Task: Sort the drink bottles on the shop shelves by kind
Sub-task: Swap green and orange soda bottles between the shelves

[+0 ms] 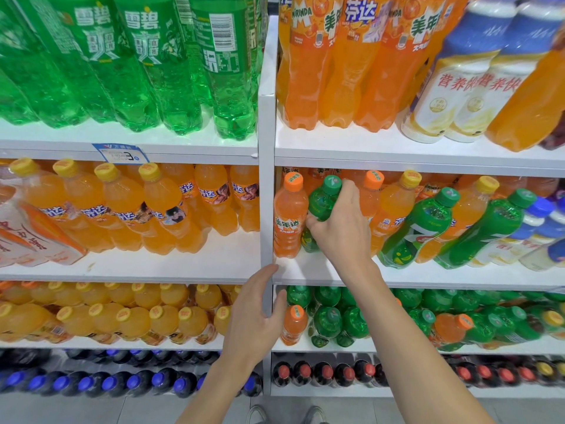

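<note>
My right hand [339, 221] grips a small green 7-Up bottle [321, 203] by its shoulder on the middle right shelf. The bottle stands beside an orange Mirinda bottle [289, 215] at the shelf's left end. My left hand [256, 313] is open and holds nothing, hovering in front of the white upright divider [266, 148], fingers relaxed. Two more green 7-Up bottles [419, 228] stand tilted among orange bottles further right on the same shelf.
Large green Sprite bottles [128, 62] fill the top left shelf, large orange bottles [336, 65] the top right. Orange Fanta bottles [137, 206] line the middle left. Below right, small green bottles [351, 319] are mixed with a few orange ones. Dark cola bottles [321, 374] fill the bottom row.
</note>
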